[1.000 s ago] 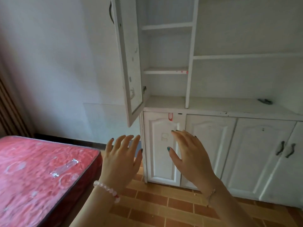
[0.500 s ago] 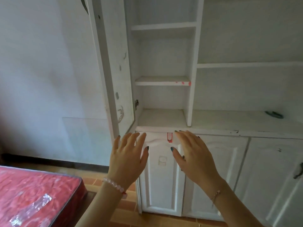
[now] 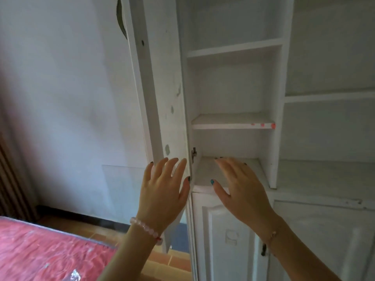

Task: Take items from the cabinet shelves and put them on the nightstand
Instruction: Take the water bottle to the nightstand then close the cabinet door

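Head view: left hand [image 3: 162, 191], right hand [image 3: 241, 189] spread before the open cabinet [image 3: 276, 98].

- The cabinet [image 3: 284, 138] stands to the right, against the wall [image 3: 60, 98].
- Its upper door [image 3: 160, 98] hangs open on the left of a narrow bay.
- In that bay the upper shelf [image 3: 233, 48] sits above the lower shelf [image 3: 231, 120].
- The left grip [image 3: 162, 195] is raised before the door's bottom edge, and the right grip [image 3: 241, 189] is beside it, above the base door [image 3: 223, 240].
- The bed [image 3: 40, 250] lies low on the left.
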`<state>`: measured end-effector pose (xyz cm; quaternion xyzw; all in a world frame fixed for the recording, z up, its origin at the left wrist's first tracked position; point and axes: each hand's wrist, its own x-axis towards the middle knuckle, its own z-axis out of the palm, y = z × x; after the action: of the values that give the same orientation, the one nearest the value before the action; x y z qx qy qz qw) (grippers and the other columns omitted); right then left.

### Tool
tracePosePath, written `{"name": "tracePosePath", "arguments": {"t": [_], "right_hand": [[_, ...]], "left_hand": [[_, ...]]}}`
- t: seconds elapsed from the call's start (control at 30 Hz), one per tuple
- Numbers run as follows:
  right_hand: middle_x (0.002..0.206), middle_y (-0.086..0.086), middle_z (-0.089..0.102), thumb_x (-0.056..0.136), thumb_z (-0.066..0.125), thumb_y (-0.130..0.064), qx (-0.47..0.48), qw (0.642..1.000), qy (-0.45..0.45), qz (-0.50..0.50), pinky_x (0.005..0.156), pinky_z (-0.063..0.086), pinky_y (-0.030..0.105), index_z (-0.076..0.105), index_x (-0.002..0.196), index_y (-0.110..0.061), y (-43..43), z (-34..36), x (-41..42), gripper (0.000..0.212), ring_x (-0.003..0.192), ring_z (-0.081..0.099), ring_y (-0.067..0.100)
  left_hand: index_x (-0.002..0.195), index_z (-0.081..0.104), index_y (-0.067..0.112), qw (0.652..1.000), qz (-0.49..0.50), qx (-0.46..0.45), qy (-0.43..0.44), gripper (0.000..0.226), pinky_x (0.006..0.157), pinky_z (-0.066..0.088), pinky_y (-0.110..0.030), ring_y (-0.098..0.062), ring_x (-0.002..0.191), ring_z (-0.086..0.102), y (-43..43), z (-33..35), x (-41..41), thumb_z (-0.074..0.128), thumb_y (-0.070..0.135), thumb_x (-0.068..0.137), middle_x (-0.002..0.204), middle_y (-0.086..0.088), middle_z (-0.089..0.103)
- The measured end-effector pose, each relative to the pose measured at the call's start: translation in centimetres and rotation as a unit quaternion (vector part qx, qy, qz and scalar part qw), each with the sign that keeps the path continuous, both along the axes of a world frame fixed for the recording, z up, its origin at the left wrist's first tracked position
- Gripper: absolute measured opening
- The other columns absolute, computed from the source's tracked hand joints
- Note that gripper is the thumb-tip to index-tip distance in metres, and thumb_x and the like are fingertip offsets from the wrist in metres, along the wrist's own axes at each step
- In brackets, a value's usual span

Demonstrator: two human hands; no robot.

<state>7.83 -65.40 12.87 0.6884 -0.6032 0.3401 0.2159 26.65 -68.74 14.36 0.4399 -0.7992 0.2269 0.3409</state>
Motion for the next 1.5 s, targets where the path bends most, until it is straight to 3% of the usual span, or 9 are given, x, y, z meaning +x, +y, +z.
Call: {"name": "tracePosePath", "arguments": {"t": [0.4,0.57,0.67,0.7,0.77,0.83,0.9,1.13,1.5], "right_hand": [[0.13,0.007,0.056,0.091,0.031,-0.043,-0.022,0.979,0.121,0.163,0.103,0.036,0.045,0.049,0.13,-0.012,-3.7,4.4,3.3,0.053,0.123,0.049,0.025],[0.129,0.007,0.056,0.094,0.022,-0.047,-0.038,0.974,0.122,0.187,0.103,0.036,0.046,0.049,0.129,-0.013,-3.7,4.8,3.5,0.056,0.122,0.05,0.025],[0.129,0.007,0.056,0.095,0.019,-0.049,-0.039,0.973,0.121,0.194,0.102,0.037,0.045,0.049,0.13,-0.013,-3.6,4.7,3.2,0.058,0.122,0.05,0.025],[0.129,0.007,0.056,0.094,0.025,-0.046,-0.04,0.973,0.123,0.193,0.102,0.037,0.045,0.049,0.13,-0.013,-3.6,4.6,2.9,0.054,0.122,0.05,0.026],[0.129,0.008,0.056,0.091,0.032,-0.042,-0.041,0.973,0.129,0.189,0.102,0.038,0.045,0.049,0.13,-0.012,-3.6,4.5,2.4,0.052,0.122,0.049,0.026],[0.129,0.009,0.056,0.09,0.033,-0.04,-0.041,0.973,0.131,0.183,0.102,0.039,0.046,0.05,0.129,-0.01,-3.6,4.5,1.7,0.052,0.122,0.049,0.027],[0.128,0.01,0.056,0.09,0.034,-0.04,-0.04,0.975,0.131,0.178,0.101,0.04,0.047,0.05,0.129,-0.01,-3.4,4.5,0.9,0.052,0.121,0.049,0.027],[0.127,0.01,0.056,0.09,0.036,-0.038,-0.037,0.979,0.135,0.148,0.098,0.041,0.049,0.048,0.129,-0.009,-2.7,3.9,-2.3,0.05,0.12,0.049,0.028],[0.129,0.01,0.054,0.09,0.035,-0.038,-0.027,0.992,0.11,0.056,0.102,0.038,0.046,0.047,0.13,-0.008,1.9,2.9,-10.0,0.051,0.123,0.047,0.027]], "left_hand": [[0.119,0.061,0.01,0.99,0.128,-0.052,0.021,0.046,0.09,0.047,-0.053,-0.03,0.106,0.061,2.2,-0.4,5.8,0.033,0.036,0.093,0.114,-0.008,0.066],[0.126,0.056,0.01,0.99,0.139,0.019,0.026,0.049,0.088,0.05,-0.051,-0.028,0.108,0.061,1.6,-2.1,6.1,0.034,0.036,0.091,0.119,-0.008,0.064],[0.137,0.045,0.013,0.983,0.091,0.097,0.125,0.049,0.096,0.046,-0.043,-0.023,0.12,0.053,1.1,-3.3,4.7,0.036,0.038,0.096,0.132,-0.001,0.056],[0.141,0.039,0.018,0.964,0.068,0.163,0.2,0.048,0.102,0.04,-0.039,-0.019,0.128,0.046,0.9,-3.5,4.2,0.037,0.038,0.097,0.138,0.004,0.049],[0.136,0.041,0.032,0.868,-0.038,0.31,0.386,0.038,0.107,0.035,-0.036,-0.013,0.129,0.043,1.0,-3.3,3.1,0.041,0.034,0.097,0.137,0.012,0.049],[0.115,0.054,0.044,0.793,-0.121,0.338,0.492,0.026,0.101,0.038,-0.032,-0.003,0.116,0.052,1.0,-3.4,2.4,0.041,0.029,0.098,0.117,0.021,0.06],[0.109,0.057,0.045,0.77,-0.153,0.328,0.525,0.026,0.097,0.039,-0.028,0.003,0.11,0.054,0.9,-3.6,2.2,0.04,0.029,0.097,0.113,0.023,0.062],[0.11,0.059,0.043,0.779,-0.182,0.297,0.521,0.028,0.08,0.046,-0.009,0.005,0.106,0.057,0.8,-4.8,0.6,0.04,0.026,0.098,0.112,0.028,0.061],[0.127,0.053,0.027,0.798,-0.248,0.293,0.465,0.034,0.091,0.044,-0.013,-0.008,0.114,0.053,2.0,-6.4,-8.7,0.046,0.014,0.095,0.124,0.009,0.053]]}}
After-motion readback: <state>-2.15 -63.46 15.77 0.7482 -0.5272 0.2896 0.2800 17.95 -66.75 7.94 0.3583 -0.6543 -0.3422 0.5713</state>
